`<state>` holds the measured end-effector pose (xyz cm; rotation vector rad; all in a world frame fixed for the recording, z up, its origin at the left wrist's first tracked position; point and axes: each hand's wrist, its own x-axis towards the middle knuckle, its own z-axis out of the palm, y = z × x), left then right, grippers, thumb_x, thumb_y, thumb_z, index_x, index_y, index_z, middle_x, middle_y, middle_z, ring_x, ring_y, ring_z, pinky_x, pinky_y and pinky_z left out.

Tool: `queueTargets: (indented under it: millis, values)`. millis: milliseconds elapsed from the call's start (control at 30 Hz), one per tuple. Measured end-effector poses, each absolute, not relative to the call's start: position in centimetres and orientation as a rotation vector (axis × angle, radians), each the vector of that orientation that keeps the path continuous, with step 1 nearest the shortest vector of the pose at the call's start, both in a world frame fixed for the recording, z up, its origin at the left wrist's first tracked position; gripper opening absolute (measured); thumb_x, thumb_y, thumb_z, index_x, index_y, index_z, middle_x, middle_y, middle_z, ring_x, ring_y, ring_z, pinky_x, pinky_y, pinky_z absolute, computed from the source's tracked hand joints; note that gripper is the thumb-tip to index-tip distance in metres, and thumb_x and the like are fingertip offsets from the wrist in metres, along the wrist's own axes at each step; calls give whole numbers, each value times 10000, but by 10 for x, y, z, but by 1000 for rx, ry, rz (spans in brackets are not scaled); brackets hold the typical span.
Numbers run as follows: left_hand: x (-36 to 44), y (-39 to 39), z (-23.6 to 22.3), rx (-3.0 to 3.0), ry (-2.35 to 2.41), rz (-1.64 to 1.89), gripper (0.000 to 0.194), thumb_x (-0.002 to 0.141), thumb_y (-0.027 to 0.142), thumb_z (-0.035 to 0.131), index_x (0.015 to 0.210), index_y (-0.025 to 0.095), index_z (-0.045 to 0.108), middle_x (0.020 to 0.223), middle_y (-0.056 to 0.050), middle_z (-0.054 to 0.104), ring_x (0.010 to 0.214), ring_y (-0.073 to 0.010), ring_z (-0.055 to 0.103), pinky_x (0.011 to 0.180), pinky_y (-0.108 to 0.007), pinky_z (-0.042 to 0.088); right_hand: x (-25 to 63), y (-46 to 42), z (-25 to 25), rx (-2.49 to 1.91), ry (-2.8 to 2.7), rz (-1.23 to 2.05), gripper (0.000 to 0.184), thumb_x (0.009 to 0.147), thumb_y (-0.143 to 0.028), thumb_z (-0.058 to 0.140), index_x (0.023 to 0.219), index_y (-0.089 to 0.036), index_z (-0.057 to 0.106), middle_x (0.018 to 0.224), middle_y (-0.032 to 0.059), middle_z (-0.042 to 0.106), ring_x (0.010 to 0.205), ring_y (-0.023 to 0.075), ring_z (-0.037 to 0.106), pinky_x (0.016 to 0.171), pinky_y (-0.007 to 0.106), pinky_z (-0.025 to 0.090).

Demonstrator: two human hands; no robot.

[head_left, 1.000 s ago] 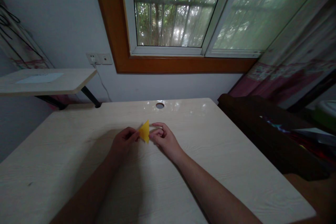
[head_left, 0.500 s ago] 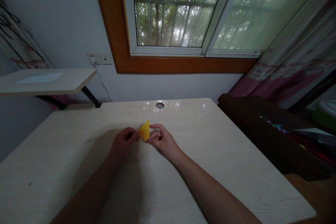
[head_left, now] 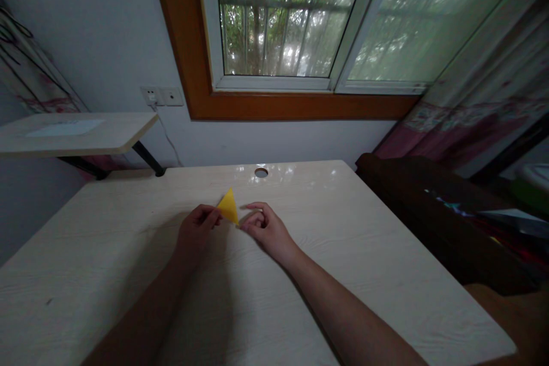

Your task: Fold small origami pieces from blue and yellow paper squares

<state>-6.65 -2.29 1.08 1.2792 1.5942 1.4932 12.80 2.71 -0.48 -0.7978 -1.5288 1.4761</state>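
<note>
A small yellow folded piece of paper (head_left: 228,206), triangular in outline, is held just above the table. My left hand (head_left: 198,230) pinches its left corner between thumb and fingers. My right hand (head_left: 269,227) is beside the paper's lower right corner, its index finger stretched out toward the left and apart from the thumb. The right fingertips are very close to that corner; whether they touch it I cannot tell. Nothing shows between the right index finger and thumb.
Both forearms rest over a pale wood-grain table (head_left: 364,297) with a round cable hole (head_left: 261,172) near its back edge. A raised shelf (head_left: 124,128) with a paper sheet (head_left: 66,127) stands at left. Dark furniture (head_left: 398,200) with assorted items adjoins on the right.
My left hand has shifted slightly left and tilted the yellow paper, turning its upper point leftward. The right thumb, which was at the paper's lower edge, now has the paper drawn away from it.
</note>
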Motion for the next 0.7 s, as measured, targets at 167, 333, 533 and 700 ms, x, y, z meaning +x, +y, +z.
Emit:
queueTargets:
  millis: [167,333,533,700]
  values:
    - [-65,-24,10,1325,1555,1430,223,845,377,616,784,163,638,690,0,624,663,-135,560,637,-230,445,128,28,-1,-803,-1477,1438,305,815,-337,680,1085,-212,611,838,23,676,717,144,580,661,257,422]
    - [-64,-25,5,1486,1466,1274,221,849,376,619,773,170,642,698,-2,626,678,-145,573,651,-240,453,130,27,1,-849,-1563,1470,285,815,-429,676,994,-207,684,792,10,636,662,133,524,605,246,397]
    - [-59,-30,8,1723,1473,1146,214,864,374,614,788,179,656,721,-9,637,669,-142,573,632,-233,440,134,25,1,-853,-1716,1475,285,778,-461,716,783,-179,677,603,-42,443,551,97,357,508,222,265]
    - [-56,-32,12,1832,1477,1120,191,873,349,607,795,184,662,731,-13,639,683,-144,583,642,-234,443,135,26,0,-871,-1702,1494,285,782,-450,712,757,-168,681,601,-36,459,546,98,360,523,229,279]
